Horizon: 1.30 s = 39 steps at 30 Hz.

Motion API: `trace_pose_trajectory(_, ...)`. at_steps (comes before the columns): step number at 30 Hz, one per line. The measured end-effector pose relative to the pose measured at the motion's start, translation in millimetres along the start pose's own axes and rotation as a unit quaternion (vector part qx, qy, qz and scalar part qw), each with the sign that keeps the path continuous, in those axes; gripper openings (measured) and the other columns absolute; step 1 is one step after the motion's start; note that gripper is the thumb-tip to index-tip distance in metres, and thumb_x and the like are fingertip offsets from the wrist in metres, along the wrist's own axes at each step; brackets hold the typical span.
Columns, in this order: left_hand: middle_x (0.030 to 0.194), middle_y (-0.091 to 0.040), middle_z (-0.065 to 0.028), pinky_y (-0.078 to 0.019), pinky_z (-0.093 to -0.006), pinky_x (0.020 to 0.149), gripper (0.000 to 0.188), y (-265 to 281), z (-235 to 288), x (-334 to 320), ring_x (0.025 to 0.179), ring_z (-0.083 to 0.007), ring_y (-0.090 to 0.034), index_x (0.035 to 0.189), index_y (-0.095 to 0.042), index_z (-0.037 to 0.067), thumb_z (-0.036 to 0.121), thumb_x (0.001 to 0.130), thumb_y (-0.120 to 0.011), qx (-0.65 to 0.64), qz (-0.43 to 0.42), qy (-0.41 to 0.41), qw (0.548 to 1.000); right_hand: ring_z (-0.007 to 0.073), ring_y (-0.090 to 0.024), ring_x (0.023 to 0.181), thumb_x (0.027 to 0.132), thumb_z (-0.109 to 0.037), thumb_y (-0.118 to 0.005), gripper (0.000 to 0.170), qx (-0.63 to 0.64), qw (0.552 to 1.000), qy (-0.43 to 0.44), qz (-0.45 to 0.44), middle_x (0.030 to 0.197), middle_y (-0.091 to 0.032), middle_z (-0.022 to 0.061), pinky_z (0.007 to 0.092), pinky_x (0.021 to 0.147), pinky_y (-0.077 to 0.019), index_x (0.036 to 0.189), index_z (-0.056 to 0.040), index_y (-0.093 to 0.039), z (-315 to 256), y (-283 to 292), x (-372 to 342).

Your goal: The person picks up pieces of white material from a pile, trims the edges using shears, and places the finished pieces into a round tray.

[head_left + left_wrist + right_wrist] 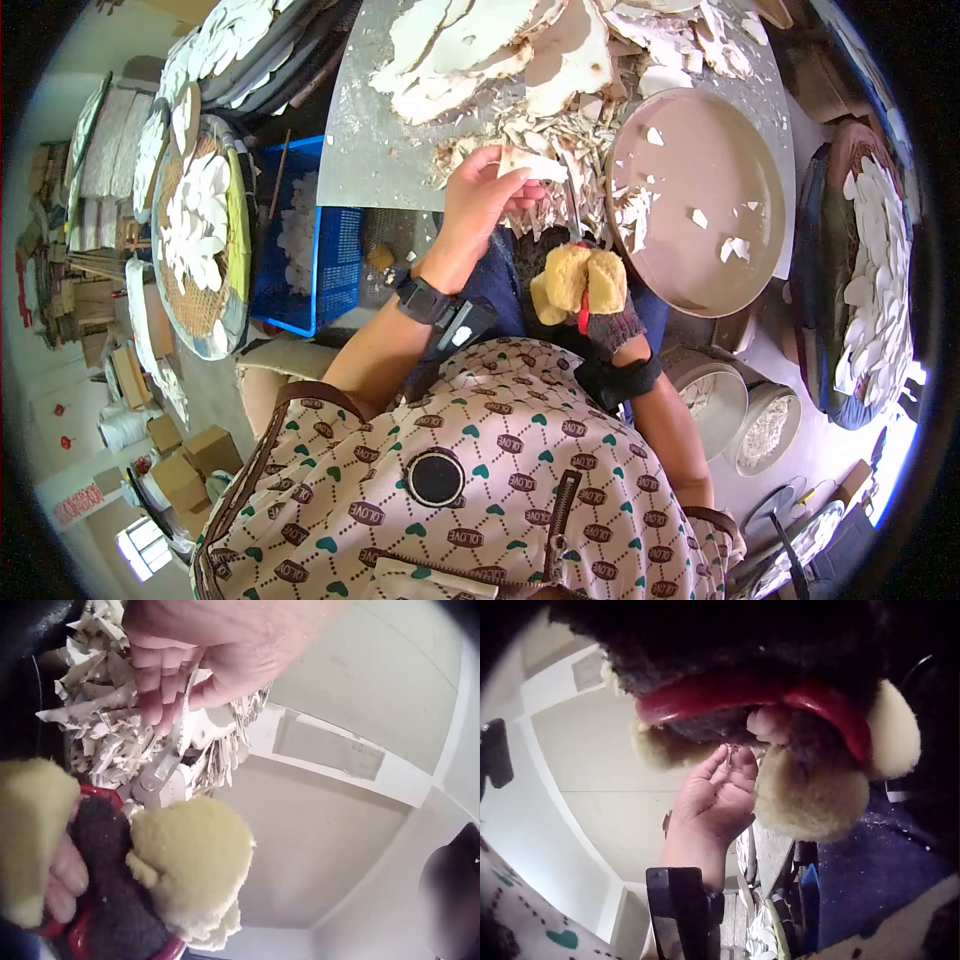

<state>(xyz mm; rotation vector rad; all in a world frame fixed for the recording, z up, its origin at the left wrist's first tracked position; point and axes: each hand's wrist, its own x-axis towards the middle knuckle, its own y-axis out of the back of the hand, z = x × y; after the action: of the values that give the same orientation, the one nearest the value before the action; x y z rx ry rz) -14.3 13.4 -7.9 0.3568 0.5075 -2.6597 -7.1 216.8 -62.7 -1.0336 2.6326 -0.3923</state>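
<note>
The table's (370,140) far side is cut off by the top of your head view, and its near left corner juts out beside the blue crate (335,270). The round tray's (700,265) rim stands just right of your tool, limiting movement that way; to the left, your working arm has more room along bare metal. Heaped scraps (590,125) lie beyond the blades. Your left hand (475,200) pinches between thumb and fingers; your gloved right hand (615,330) grips red handles, though yellow foam (567,275) hides much of its hold. The shears' (159,776) tips are hard to make out beside the white piece (535,166) in your left fingers; whether they touch it, you can't tell.
</note>
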Motion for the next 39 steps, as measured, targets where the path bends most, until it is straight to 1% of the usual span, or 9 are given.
trace_pose_trajectory(4, 0.084, -0.064, -0.0115, -0.0513, -0.024, 0.065, 0.033, 22, 21, 16, 0.07, -0.017, -0.063, 0.113, -0.052, 0.002, 0.008, 0.081, -0.059, 0.145, -0.032, 0.017, 0.989, 0.0201, -0.059, 0.089, 0.083, -0.009, -0.054, 0.022, 0.214, 0.976, -0.049, -0.005, 0.095, -0.06, 0.0093, 0.0329, 0.081, -0.0487, 0.103, 0.0005, -0.052, 9, 7, -9)
trace_pose_trajectory(6, 0.084, -0.064, -0.0107, -0.0505, -0.0261, 0.069, 0.032, 27, 26, 31, 0.076, -0.0184, -0.063, 0.113, -0.053, 0.002, 0.01, 0.081, -0.059, 0.36, -0.042, -0.116, 0.925, 0.0198, -0.059, 0.087, 0.082, -0.011, -0.057, 0.025, 0.366, 0.93, -0.041, -0.017, 0.093, -0.058, 0.0092, 0.0345, 0.079, -0.0497, 0.104, 0.0009, -0.051, -11, 2, -12)
trace_pose_trajectory(11, 0.083, -0.065, -0.0119, -0.0488, -0.0315, 0.07, 0.02, -27, 48, 67, 0.075, -0.0226, -0.062, 0.093, -0.064, 0.003, 0.016, 0.079, -0.058, 0.509, -0.137, -0.183, 0.83, 0.0133, -0.057, 0.087, 0.082, -0.011, -0.057, 0.023, 0.098, 0.994, -0.043, 0.006, 0.093, -0.057, 0.0029, 0.0267, 0.078, -0.0472, 0.104, -0.0046, -0.053, -11, 4, -20)
trace_pose_trajectory(17, 0.071, -0.062, -0.0149, -0.048, -0.0395, 0.058, 0.013, -83, 18, 114, 0.066, -0.0319, -0.061, 0.069, -0.065, 0.005, 0.004, 0.065, -0.052, 0.768, -0.136, -0.26, 0.569, 0.0109, -0.055, 0.084, 0.084, -0.006, -0.051, 0.019, 0.055, 0.998, -0.036, -0.014, 0.092, -0.058, 0.0024, 0.0251, 0.077, -0.0447, 0.102, -0.0046, -0.055, -27, 0, -25)
trace_pose_trajectory(22, 0.069, -0.06, -0.0169, -0.0459, -0.0435, 0.059, 0.011, -84, 12, 122, 0.067, -0.0344, -0.059, 0.07, -0.063, 0.002, 0.009, 0.066, -0.055, 0.777, -0.14, -0.268, 0.551, 0.0124, -0.054, 0.084, 0.079, -0.013, -0.061, 0.02, 0.104, 0.992, -0.064, -0.006, 0.095, -0.056, 0.0052, 0.0247, 0.075, -0.0448, 0.095, -0.0024, -0.054, -26, 6, -30)
trace_pose_trajectory(25, 0.068, -0.059, -0.0159, -0.0457, -0.043, 0.059, 0.014, -67, 20, 118, 0.064, -0.0327, -0.058, 0.074, -0.064, 0.003, 0.012, 0.068, -0.055, 0.73, -0.111, -0.299, 0.604, 0.0122, -0.054, 0.083, 0.079, -0.012, -0.061, 0.02, 0.048, 0.998, -0.045, -0.001, 0.094, -0.056, 0.0052, 0.0243, 0.075, -0.0452, 0.095, -0.0021, -0.054, -24, 7, -31)
trace_pose_trajectory(29, 0.078, -0.064, -0.01, -0.0506, -0.0273, 0.059, 0.019, -42, 49, 80, 0.072, -0.0174, -0.063, 0.091, -0.059, 0.0, 0.015, 0.084, -0.052, 0.358, -0.155, -0.042, 0.92, 0.0125, -0.055, 0.082, 0.079, -0.009, -0.058, 0.019, 0.087, 0.993, -0.07, 0.028, 0.094, -0.056, 0.0057, 0.0246, 0.074, -0.0459, 0.096, -0.0014, -0.054, -19, 8, -32)
trace_pose_trajectory(35, 0.089, -0.061, -0.0107, -0.0519, -0.0256, 0.06, 0.017, -4, 29, 24, 0.076, -0.0172, -0.064, 0.099, -0.052, -0.001, 0.004, 0.083, -0.055, 0.197, -0.078, -0.068, 0.975, 0.0155, -0.058, 0.088, 0.087, -0.009, -0.05, 0.022, 0.379, 0.92, -0.095, 0.038, 0.097, -0.058, 0.0047, 0.0302, 0.08, -0.0479, 0.108, -0.0027, -0.051, -13, 8, -26)
trace_pose_trajectory(39, 0.085, -0.06, -0.0129, -0.0521, -0.0266, 0.061, 0.028, -2, 22, -6, 0.077, -0.0216, -0.064, 0.105, -0.045, 0.001, -0.001, 0.079, -0.057, 0.055, -0.029, -0.034, 0.997, 0.0222, -0.058, 0.096, 0.087, -0.012, -0.051, 0.026, 0.363, 0.928, -0.06, -0.05, 0.103, -0.057, 0.0101, 0.035, 0.085, -0.0474, 0.111, -0.0014, -0.049, -4, 7, -17)
